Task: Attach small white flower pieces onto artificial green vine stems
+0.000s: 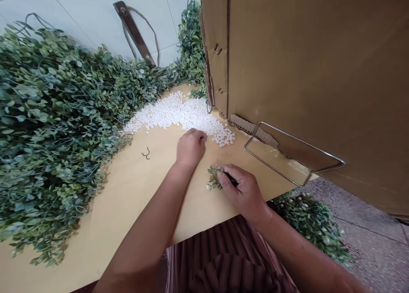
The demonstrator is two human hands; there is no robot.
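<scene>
White bead-like pieces (179, 111) lie spread over the tan table surface (137, 190). At their near edge is my left hand (191, 147), its fingers curled together against the pieces; what the fingertips pinch, if anything, is too small to make out. My right hand (241, 190) is lower and to the right, closed on a small green sprig (214, 178) between thumb and fingers. A white bit shows at the sprig's lower left. A small loose green stem (146, 153) lies to the left of my left forearm.
Piled green foliage (64, 114) covers the left side. A large cardboard box (303, 71) stands at the right, with a metal wire frame (277, 167) before it. More foliage (313, 224) is below the table's right edge. A dark strap-like piece (136, 33) leans by the tiled wall.
</scene>
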